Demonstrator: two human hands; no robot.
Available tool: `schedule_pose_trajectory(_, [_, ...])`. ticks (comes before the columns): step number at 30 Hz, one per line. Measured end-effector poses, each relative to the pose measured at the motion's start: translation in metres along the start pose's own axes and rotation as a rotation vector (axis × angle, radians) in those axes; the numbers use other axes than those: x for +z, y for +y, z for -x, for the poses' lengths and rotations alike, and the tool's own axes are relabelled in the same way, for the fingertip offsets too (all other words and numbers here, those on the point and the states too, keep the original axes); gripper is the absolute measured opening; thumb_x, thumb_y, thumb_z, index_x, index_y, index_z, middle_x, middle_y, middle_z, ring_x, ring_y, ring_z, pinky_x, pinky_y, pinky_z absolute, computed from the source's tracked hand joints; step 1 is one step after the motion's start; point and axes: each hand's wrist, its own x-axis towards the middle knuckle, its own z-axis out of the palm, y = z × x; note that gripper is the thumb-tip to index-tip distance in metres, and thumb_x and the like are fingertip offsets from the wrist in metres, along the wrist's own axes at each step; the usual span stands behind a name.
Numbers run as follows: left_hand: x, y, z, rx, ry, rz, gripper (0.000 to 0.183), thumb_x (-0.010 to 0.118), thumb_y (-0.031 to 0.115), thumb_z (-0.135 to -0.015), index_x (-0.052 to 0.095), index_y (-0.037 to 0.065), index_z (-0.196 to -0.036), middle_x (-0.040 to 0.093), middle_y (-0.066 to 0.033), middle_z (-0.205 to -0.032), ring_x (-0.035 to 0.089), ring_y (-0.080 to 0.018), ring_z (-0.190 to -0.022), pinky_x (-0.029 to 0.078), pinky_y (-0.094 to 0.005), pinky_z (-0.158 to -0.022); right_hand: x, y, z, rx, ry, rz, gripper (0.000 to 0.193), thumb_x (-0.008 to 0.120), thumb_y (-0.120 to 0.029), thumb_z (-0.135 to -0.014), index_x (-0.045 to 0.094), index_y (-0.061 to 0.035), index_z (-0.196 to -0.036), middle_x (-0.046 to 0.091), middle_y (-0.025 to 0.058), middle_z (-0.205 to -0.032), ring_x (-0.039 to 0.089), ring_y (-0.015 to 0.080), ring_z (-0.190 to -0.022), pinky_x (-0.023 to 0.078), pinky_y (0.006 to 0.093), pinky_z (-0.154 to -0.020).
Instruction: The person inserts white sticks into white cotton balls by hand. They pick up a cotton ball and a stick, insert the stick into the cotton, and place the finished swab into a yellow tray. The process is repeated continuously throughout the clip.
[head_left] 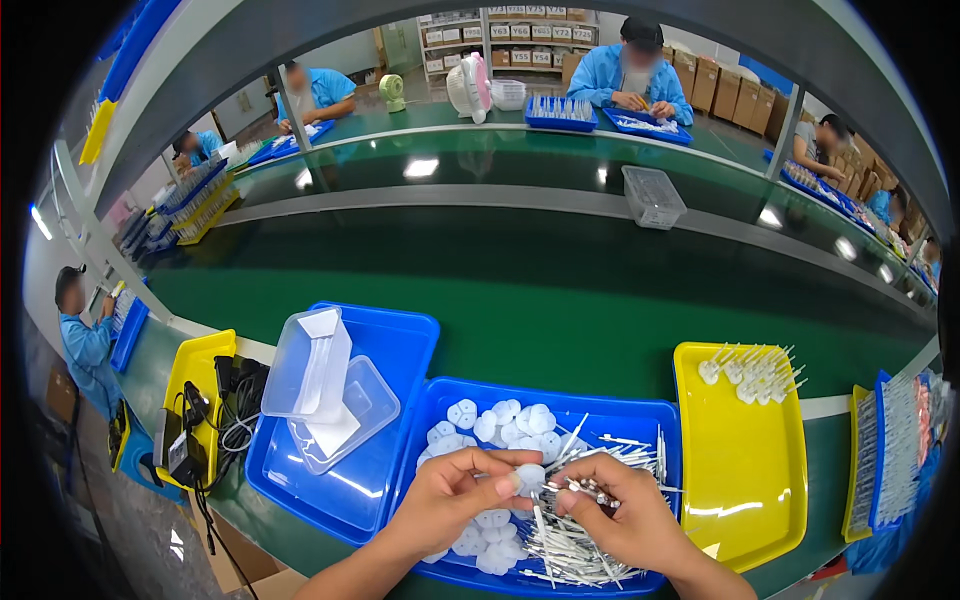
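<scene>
Over a blue tray point(600, 408), my left hand point(450, 497) pinches a pale, translucent, petal-edged plastic disc point(530, 480) between thumb and fingers. Close beside it, my right hand point(630, 510) is closed on several thin white rods with metallic ends point(592, 489). The fingertips of both hands almost meet at the disc; whether a rod touches it I cannot tell. Similar discs point(497, 553) lie loose in the tray's left part. A heap of white rods point(575, 545) fills its right part, partly hidden under my right hand.
Right of it, a yellow tray point(745, 480) holds upright disc-and-rod pieces point(755, 375). On the left, another blue tray point(300, 470) carries clear plastic containers point(318, 365), near a yellow tray with black cables point(215, 400). Beyond the green bench, co-workers point(635, 75) sit at trays.
</scene>
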Motion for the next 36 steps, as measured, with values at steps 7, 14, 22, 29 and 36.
schedule_pose_trajectory(7, [0.0, 0.0, 0.001, 0.053, -0.006, -0.054, 0.013, 0.069, 0.002, -0.09, 0.063, -0.004, -0.101, 0.057, -0.023, -0.133, 0.069, -0.024, -0.101, 0.056, -0.035, -0.092, 0.001, -0.01, -0.001, -0.077, 0.082, 0.148, 0.015, 0.068, -0.016, -0.09, 0.066, -0.004, -0.099, 0.071, 0.0136, -0.079, 0.067, 0.0265, -0.056, 0.051, 0.0356, -0.054])
schedule_pose_trajectory(14, [0.001, -0.007, 0.001, 0.388, -0.049, -0.532, 0.024, 0.073, -0.005, -0.084, 0.067, -0.002, -0.107, 0.06, -0.0185, -0.129, 0.062, -0.0239, -0.115, 0.05, -0.0361, -0.099, 0.003, -0.008, 0.0, -0.042, 0.016, 0.093, 0.019, 0.065, -0.018, -0.094, 0.06, -0.0024, -0.105, 0.068, 0.0149, -0.072, 0.066, 0.0314, -0.055, 0.049, 0.0388, -0.052])
schedule_pose_trajectory(22, [0.003, -0.009, 0.001, 0.36, -0.115, -0.282, 0.024, 0.073, -0.009, -0.083, 0.068, -0.004, -0.106, 0.062, -0.018, -0.123, 0.06, -0.0248, -0.116, 0.046, -0.0384, -0.102, 0.004, -0.008, 0.001, -0.027, -0.006, 0.193, 0.02, 0.067, -0.019, -0.094, 0.062, -0.0031, -0.104, 0.07, 0.0112, -0.082, 0.067, 0.0219, -0.061, 0.049, 0.0313, -0.053])
schedule_pose_trajectory(29, [-0.002, -0.005, 0.002, 0.292, -0.178, -0.204, 0.024, 0.069, -0.011, -0.084, 0.07, -0.005, -0.107, 0.066, -0.0188, -0.118, 0.061, -0.0256, -0.115, 0.048, -0.0384, -0.099, 0.003, 0.001, 0.002, -0.022, -0.061, -0.087, 0.018, 0.067, -0.018, -0.094, 0.062, -0.0031, -0.102, 0.065, 0.0094, -0.072, 0.063, 0.0178, -0.058, 0.046, 0.0306, -0.049])
schedule_pose_trajectory(36, [0.004, -0.01, 0.004, 0.249, -0.125, -0.189, 0.022, 0.07, -0.01, -0.082, 0.072, -0.006, -0.104, 0.068, -0.0238, -0.111, 0.062, -0.0288, -0.105, 0.049, -0.0416, -0.092, 0.011, -0.008, 0.009, -0.206, 0.103, 0.335, 0.015, 0.067, -0.01, -0.089, 0.059, -0.0063, -0.102, 0.061, 0.0104, -0.061, 0.062, 0.0277, -0.05, 0.044, 0.0367, -0.045])
